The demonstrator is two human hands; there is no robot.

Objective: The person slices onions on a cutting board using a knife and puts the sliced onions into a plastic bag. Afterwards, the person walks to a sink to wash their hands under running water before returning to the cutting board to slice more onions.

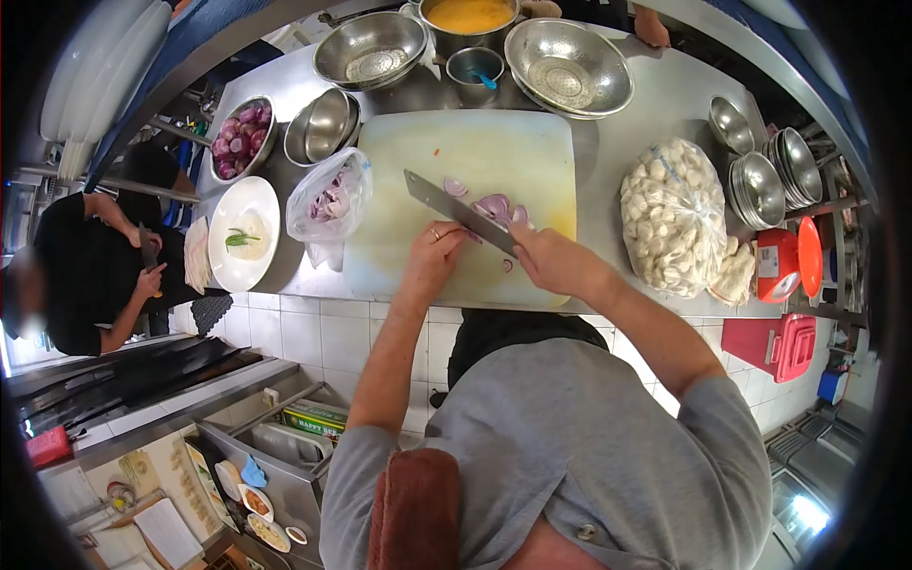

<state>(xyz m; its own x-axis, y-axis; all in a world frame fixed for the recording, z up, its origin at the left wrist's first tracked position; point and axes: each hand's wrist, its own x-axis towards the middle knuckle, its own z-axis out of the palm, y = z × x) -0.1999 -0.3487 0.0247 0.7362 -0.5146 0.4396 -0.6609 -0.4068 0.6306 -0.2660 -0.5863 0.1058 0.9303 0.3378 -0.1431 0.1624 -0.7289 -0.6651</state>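
Note:
My right hand is closed round the handle end of a cleaver. The broad blade slants up and left across the white cutting board. Beside the blade, my left hand has its fingers curled in, with a ring on one. A bit of purple onion shows at its fingertips, mostly hidden by fingers and blade. Sliced red onion lies just beyond the blade, with a loose slice farther off. A small onion piece rests on the near side of the blade.
Left of the board are a clear bag of cut onion, a white plate and a bowl of red onions. A bag of garlic sits right. Metal colanders stand behind. At far left a person holds a knife.

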